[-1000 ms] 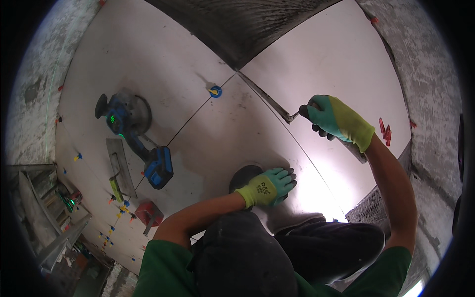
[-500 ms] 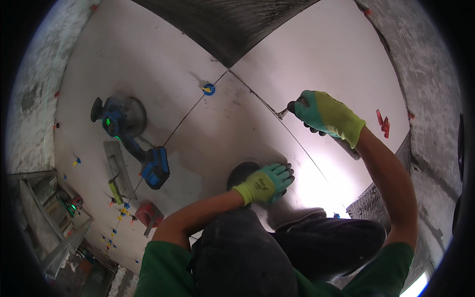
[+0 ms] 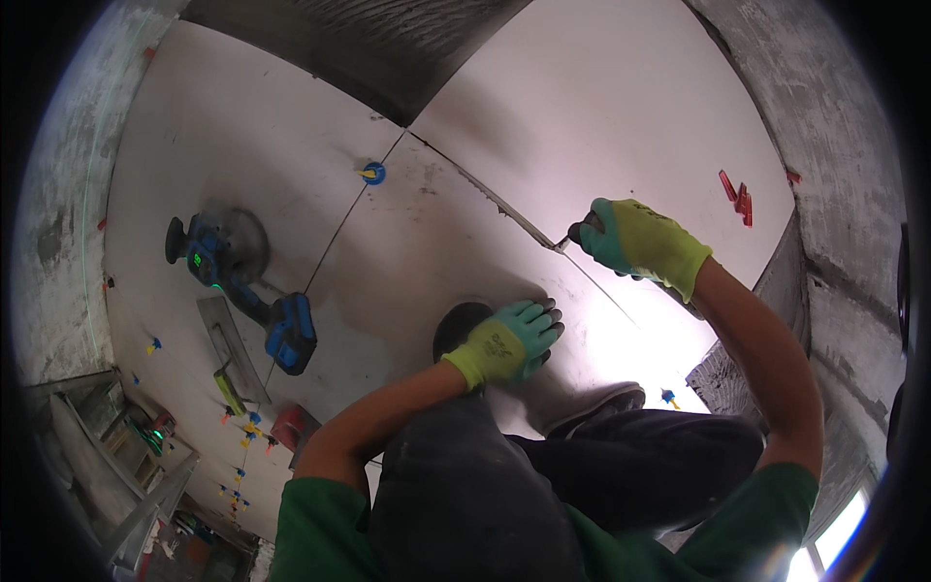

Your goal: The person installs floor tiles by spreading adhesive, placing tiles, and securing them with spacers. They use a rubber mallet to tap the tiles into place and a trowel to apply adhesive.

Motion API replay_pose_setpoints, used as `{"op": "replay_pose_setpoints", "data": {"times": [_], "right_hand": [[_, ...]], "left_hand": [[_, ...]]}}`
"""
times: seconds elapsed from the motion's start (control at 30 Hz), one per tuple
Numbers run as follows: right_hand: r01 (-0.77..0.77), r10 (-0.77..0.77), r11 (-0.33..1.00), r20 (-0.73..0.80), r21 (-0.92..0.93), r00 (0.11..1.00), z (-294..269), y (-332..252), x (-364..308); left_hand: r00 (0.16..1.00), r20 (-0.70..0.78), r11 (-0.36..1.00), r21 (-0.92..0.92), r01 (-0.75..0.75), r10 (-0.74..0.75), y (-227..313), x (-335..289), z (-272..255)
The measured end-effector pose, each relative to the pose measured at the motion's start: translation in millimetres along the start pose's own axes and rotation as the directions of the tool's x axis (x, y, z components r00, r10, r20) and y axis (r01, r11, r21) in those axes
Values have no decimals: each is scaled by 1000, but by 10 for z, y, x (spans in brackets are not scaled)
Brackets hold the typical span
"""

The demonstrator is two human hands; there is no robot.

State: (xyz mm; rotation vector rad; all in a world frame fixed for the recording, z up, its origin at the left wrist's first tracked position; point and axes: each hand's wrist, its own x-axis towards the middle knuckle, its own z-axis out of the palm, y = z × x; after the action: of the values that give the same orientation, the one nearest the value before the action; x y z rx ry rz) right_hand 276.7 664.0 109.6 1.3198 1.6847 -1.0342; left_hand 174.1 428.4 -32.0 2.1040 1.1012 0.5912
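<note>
My right hand (image 3: 645, 242), in a yellow-green glove, is closed round a dark-handled tool that looks like a trowel (image 3: 563, 244). Its metal end touches the joint (image 3: 485, 187) between two large pale tiles, where crumbly grey residue lines the gap. Most of the tool is hidden under the hand; a grey edge shows below the wrist. My left hand (image 3: 509, 339), gloved alike, rests on the near tile (image 3: 417, 238) with fingers stretched out and nothing held. Beside it sits a dark rounded thing (image 3: 460, 328), partly covered, which I cannot identify.
To the left lie a blue-black cordless tool with a round base (image 3: 228, 254), a flat trowel (image 3: 233, 349) and a red block-like thing (image 3: 293, 427). A blue-yellow tile leveller (image 3: 372, 173) stands in another joint. Red wedges (image 3: 739, 199) lie right; dark ridged mortar (image 3: 378, 58) borders the tiles.
My right hand has drawn the tool along the joint, away from the tile corner and toward me. More residue shows along the line behind it. My left hand stays on the tile; the view has shifted.
</note>
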Motion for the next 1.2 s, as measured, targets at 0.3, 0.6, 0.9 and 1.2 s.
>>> {"op": "replay_pose_setpoints", "data": {"times": [0.3,0.6,0.9,1.2], "right_hand": [[-7,7,1000,-12,2,1000,30,45,2],[1,-2,1000,-36,-18,999,36,2,-66],[-17,16,999,-20,-36,1000,113,150,-159],[-21,21,1000,-14,-5,1000,194,435,-246]], "left_hand": [[1000,11,1000,7,9,-9,27,17,-29],[1000,10,1000,17,-14,13,19,11,-28],[999,34,999,39,-4,3,38,8,-34],[999,28,1000,20,15,-15,65,24,-45]]}}
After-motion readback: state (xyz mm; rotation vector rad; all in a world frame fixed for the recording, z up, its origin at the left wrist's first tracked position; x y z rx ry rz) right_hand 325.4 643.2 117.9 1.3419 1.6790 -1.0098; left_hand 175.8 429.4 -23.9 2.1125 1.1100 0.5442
